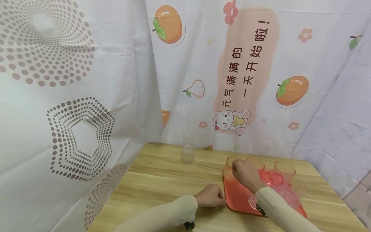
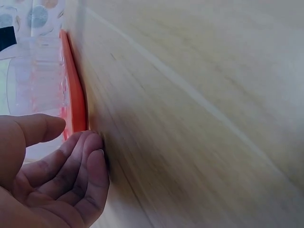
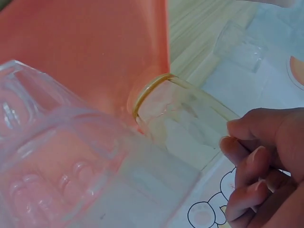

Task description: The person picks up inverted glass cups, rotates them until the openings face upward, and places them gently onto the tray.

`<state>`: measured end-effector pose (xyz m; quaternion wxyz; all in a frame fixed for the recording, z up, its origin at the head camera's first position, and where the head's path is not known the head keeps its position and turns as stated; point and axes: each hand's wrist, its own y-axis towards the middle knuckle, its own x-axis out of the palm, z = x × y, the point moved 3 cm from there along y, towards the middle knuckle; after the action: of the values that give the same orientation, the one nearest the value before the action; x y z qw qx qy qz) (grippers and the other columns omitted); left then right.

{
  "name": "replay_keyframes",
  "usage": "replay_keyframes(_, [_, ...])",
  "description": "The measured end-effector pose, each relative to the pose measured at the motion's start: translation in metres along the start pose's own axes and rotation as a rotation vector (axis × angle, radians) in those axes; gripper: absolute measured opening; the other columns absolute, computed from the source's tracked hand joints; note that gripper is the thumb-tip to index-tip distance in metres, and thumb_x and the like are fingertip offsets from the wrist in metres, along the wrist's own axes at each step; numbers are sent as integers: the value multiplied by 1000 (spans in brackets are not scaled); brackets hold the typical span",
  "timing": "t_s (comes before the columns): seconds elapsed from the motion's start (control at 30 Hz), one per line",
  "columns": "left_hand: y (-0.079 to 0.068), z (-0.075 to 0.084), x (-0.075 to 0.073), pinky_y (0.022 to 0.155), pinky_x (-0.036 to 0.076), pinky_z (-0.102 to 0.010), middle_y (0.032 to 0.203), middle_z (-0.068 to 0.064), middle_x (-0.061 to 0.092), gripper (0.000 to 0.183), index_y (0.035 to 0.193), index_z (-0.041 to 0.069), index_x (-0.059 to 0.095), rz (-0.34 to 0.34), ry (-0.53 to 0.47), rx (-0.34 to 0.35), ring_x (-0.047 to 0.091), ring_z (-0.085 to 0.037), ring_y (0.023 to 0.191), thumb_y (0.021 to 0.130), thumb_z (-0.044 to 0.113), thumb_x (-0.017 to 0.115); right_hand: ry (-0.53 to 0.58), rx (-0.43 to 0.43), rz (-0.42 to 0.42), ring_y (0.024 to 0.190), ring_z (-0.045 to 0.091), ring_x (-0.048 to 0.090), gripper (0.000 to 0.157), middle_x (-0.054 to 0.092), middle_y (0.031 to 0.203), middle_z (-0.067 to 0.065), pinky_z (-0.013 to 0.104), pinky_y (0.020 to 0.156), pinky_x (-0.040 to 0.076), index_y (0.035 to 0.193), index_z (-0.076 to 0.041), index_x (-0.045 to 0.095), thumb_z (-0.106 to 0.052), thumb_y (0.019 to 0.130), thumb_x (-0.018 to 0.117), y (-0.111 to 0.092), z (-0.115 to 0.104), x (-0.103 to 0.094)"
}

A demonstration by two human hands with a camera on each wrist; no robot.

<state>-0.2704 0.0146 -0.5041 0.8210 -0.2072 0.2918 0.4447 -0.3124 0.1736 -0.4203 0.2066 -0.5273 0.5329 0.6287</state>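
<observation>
My right hand (image 1: 246, 174) is over the far left part of a red tray (image 1: 237, 197). In the right wrist view, its thumb and forefinger pinch the rim of a yellowish see-through cup (image 3: 192, 121) that stands on the tray by its edge. The other fingers curl loosely behind. My left hand (image 1: 211, 196) rests on the table beside the tray's near left side. In the left wrist view its fingers (image 2: 95, 166) are loosely bent, the thumb stands apart, and nothing lies between them. The fingertips are close to the tray's edge; whether they touch it I cannot tell.
A clear cup (image 1: 187, 155) stands alone at the back of the wooden table (image 1: 162, 174). More see-through cups crowd the tray, among them a yellowish-rimmed cup (image 1: 285, 169) and a red piece (image 1: 271, 178). Pinkish clear plasticware (image 1: 290, 196) lies partly behind my right forearm. Printed curtains hang behind.
</observation>
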Motion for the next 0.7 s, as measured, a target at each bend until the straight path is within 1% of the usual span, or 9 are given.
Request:
replay_keyframes(0.13, [5, 0, 3, 35, 34, -20, 47, 4, 56, 26, 58, 14, 66, 17, 32, 22, 43, -3, 36, 84, 18, 69, -38, -17, -23, 49, 11, 34, 33, 37, 58, -6, 26, 41, 27, 58, -19, 44, 1, 76, 64, 3, 3, 4])
replay_keyframes(0.23, [9, 1, 5, 35, 34, -19, 46, 6, 56, 28, 57, 15, 66, 27, 56, 29, 43, -3, 35, 84, 17, 69, -55, -10, -38, 49, 11, 35, 34, 37, 57, -6, 26, 40, 27, 57, -19, 43, 1, 77, 63, 5, 5, 5])
replay_keyframes(0.47, [14, 4, 7, 36, 35, -19, 46, 7, 57, 27, 57, 15, 66, 25, 96, 33, 45, -3, 36, 84, 17, 69, -165, -3, -49, 48, 12, 37, 31, 40, 58, -4, 30, 37, 28, 58, -17, 48, 1, 76, 67, 11, 6, 4])
replay_keyframes(0.57, [13, 3, 8, 37, 35, -19, 46, 7, 56, 29, 56, 15, 65, 27, 108, 13, 45, -4, 37, 84, 17, 70, -210, -11, -75, 48, 12, 40, 27, 43, 59, -3, 30, 37, 31, 60, -16, 53, 0, 75, 69, 13, 4, 5])
replay_keyframes(0.7, [13, 3, 9, 39, 37, -20, 47, 7, 57, 28, 57, 15, 65, 24, 88, -15, 48, -5, 39, 84, 16, 71, -269, -23, -103, 48, 13, 43, 25, 46, 59, -2, 32, 38, 37, 60, -15, 55, -4, 74, 73, 16, 4, 6])
